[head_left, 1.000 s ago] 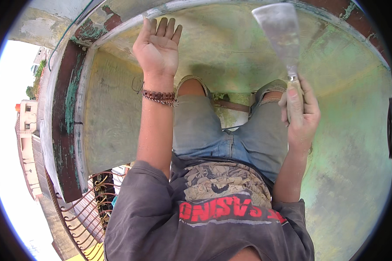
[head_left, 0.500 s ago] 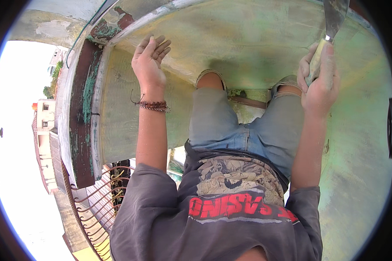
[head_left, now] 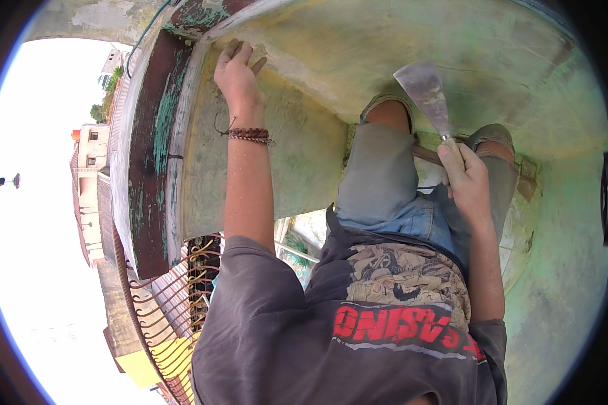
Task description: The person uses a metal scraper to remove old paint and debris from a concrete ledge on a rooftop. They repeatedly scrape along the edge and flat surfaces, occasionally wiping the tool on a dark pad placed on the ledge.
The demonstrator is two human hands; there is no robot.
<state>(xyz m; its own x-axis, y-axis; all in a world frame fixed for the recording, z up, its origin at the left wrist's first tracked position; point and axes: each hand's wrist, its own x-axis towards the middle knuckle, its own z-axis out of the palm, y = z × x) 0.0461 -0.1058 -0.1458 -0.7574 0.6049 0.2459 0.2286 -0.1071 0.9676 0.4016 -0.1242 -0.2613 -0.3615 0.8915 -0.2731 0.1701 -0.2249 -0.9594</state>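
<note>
The right hand [head_left: 467, 178] grips a scraper [head_left: 427, 96], blade toward 11 o'clock; the left hand [head_left: 239, 73], at the view's 11 o'clock, is half-curled; whether it holds anything, I cannot tell.

Your attire: dark grey T-shirt [head_left: 270, 331], faded jeans [head_left: 375, 175].
You wear brown bracelets [head_left: 250, 135] directly behind your left hand [head_left: 238, 71]; red lettering [head_left: 393, 324] marks the T-shirt.
</note>
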